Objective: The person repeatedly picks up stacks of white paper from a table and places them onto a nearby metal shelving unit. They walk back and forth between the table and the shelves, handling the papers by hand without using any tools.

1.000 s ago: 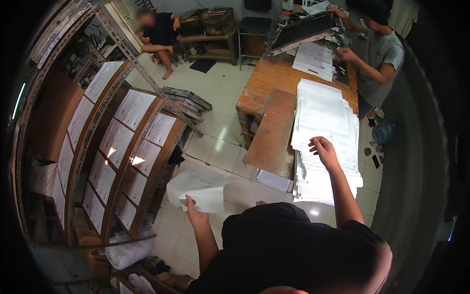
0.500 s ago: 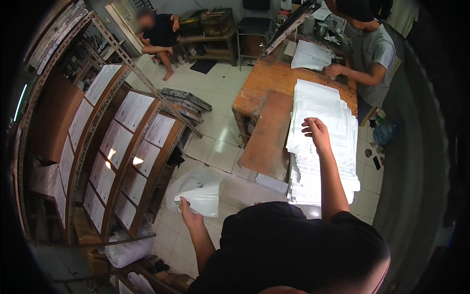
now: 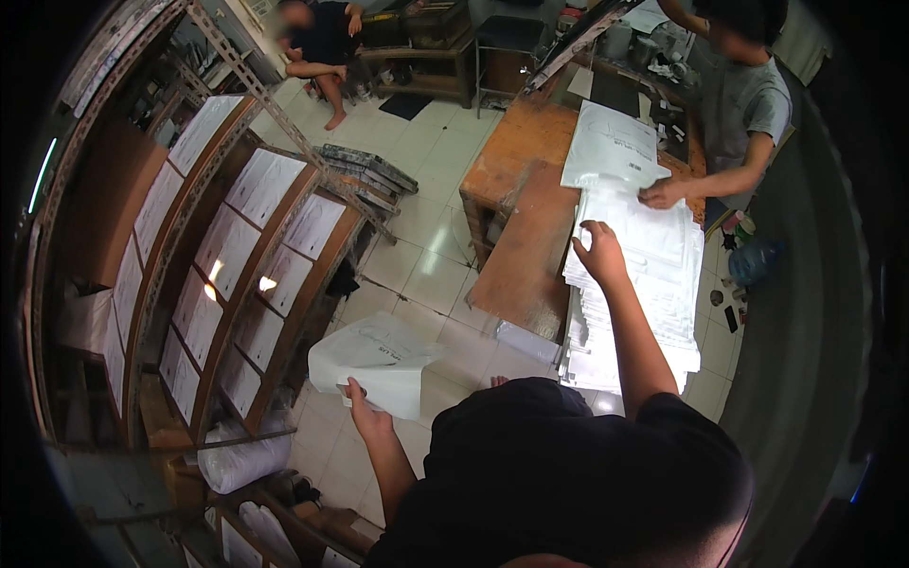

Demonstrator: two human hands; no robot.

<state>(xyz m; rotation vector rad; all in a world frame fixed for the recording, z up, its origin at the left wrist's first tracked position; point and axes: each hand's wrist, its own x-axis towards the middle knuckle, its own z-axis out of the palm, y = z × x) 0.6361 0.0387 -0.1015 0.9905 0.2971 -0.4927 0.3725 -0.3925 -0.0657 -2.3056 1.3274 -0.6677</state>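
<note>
My left hand [image 3: 367,409] pinches the near edge of a thin, floppy white sheet [image 3: 379,355] with dark print, held over the floor between the shelves and the table. My right hand [image 3: 602,256] hovers over or rests on a tall stack of white sheets [image 3: 649,284]; its thumb and fingers are apart and nothing is in them. Just beyond it, another printed white sheet [image 3: 606,147] lies across the far end of the stack. A co-worker's hand [image 3: 666,193] is at the near right corner of that sheet.
Slanted shelves [image 3: 241,227] with white printed sheets stand on my left. The wooden table [image 3: 540,123] carries a brown board [image 3: 525,251] beside the stack and a raised frame [image 3: 582,43]. A co-worker [image 3: 748,104] stands at the right; another person [image 3: 322,38] sits at the back.
The co-worker's printed sheet has come nearer, onto the stack's far end. My right hand has moved slightly left and opened. The sheet in my left hand has swung flatter, showing its print.
</note>
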